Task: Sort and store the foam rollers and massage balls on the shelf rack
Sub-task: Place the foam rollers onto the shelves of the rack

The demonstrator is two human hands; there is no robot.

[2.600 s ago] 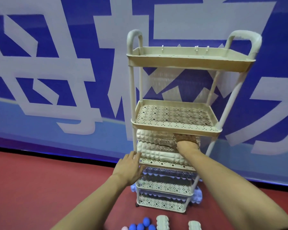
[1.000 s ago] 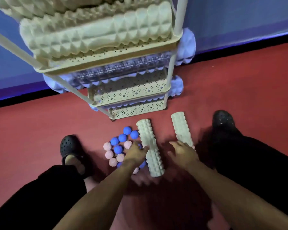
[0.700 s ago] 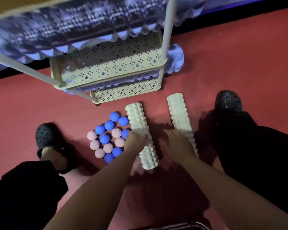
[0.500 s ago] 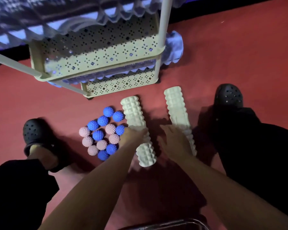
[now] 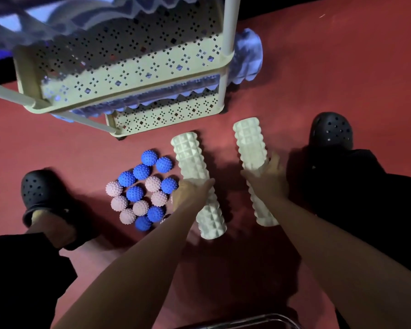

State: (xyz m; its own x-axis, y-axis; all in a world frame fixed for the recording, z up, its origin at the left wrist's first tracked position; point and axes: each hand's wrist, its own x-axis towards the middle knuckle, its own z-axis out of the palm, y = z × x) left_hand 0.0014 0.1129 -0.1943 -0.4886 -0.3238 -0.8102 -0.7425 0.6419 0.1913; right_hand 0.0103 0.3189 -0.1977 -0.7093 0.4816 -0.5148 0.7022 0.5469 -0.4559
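Two white knobbed foam rollers lie on the red floor in front of the rack. My left hand (image 5: 191,194) wraps round the middle of the left roller (image 5: 193,162). My right hand (image 5: 267,180) grips the middle of the right roller (image 5: 248,143). Left of the rollers sits a cluster of spiky massage balls, several blue (image 5: 141,171) and several pink (image 5: 118,202). The cream perforated shelf rack (image 5: 152,65) stands just beyond; its lower tiers hold pale blue rollers (image 5: 246,57) whose ends stick out at the right.
My feet in black clogs stand on either side, the left one (image 5: 39,192) and the right one (image 5: 331,130). A metal bar (image 5: 247,321) curves along the bottom edge. Red floor (image 5: 342,55) stretches to the right of the rack.
From the rack's middle shelf my view dropped to the floor. Both hands came down to the two white rollers, and their fingers have now closed round them.
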